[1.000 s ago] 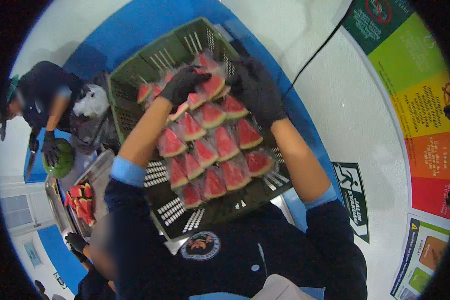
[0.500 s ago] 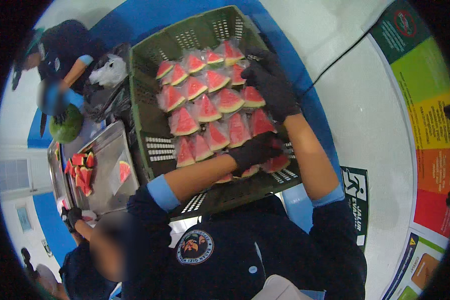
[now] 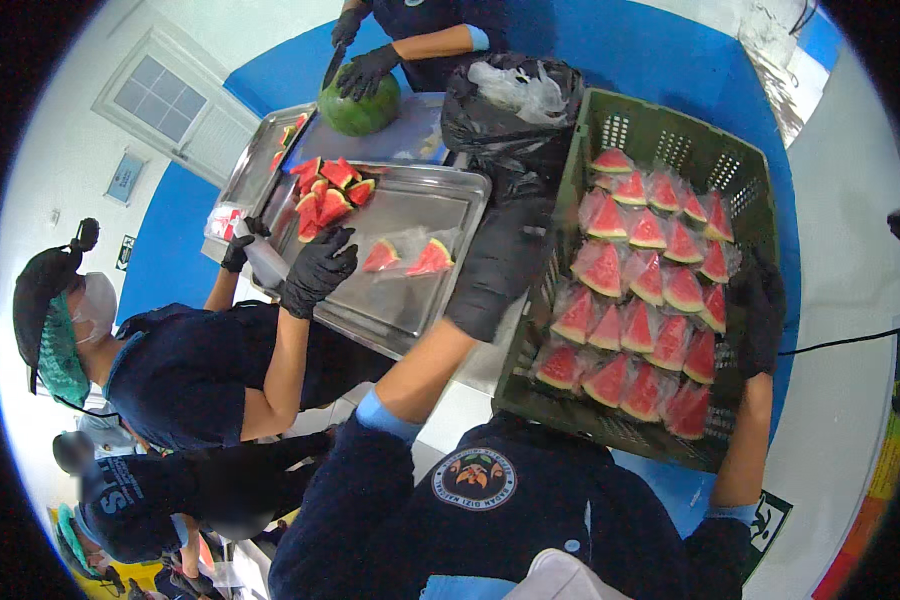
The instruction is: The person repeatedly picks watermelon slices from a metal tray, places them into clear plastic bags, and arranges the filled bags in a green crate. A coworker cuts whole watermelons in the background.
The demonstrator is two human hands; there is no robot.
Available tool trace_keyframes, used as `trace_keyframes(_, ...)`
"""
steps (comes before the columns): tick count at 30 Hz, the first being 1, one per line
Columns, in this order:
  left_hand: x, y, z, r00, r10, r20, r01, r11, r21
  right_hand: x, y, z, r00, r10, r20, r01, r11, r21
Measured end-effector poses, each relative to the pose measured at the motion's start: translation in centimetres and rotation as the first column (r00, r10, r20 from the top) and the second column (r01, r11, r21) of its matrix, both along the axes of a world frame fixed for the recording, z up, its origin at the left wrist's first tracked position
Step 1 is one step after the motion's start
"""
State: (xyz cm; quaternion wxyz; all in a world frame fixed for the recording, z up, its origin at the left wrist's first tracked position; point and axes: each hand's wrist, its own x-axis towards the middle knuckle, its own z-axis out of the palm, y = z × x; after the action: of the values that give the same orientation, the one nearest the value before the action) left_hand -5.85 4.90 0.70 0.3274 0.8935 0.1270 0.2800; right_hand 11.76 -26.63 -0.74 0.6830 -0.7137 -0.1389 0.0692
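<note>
Wrapped watermelon slices (image 3: 638, 326) lie in rows in the green crate (image 3: 600, 432), right of centre, probably spread to limit crushing. Left hand (image 3: 500, 265), mid-frame, is between the metal tray (image 3: 370, 312) and crate; right hand (image 3: 760, 315) is at the crate's right wall, perhaps steadying it. Slices lie between both hands. Fingers blurred, dark: cannot tell whether either grips.

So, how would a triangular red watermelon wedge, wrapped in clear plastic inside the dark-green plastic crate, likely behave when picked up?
The triangular red watermelon wedge may feel slippery, since glossy clear plastic film covers it. That film probably flops, as it wrinkles loosely beyond the fruit. The wedge's narrow tip could break if pinched, because it tapers well above the broader rind edge.
</note>
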Motion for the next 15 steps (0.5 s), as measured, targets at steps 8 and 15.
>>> trace_keyframes(8,-8.1,11.9,-11.4,0.88,0.218,-0.422,-0.066,0.936,0.346,-3.9,6.1,3.4,0.974,0.218,-0.065,-0.224,0.967,-0.123)
trace_keyframes(15,-8.1,16.3,-12.9,0.856,0.087,-0.51,0.144,0.907,0.397,-10.1,18.7,4.4,0.736,0.674,0.059,-0.653,0.731,-0.197)
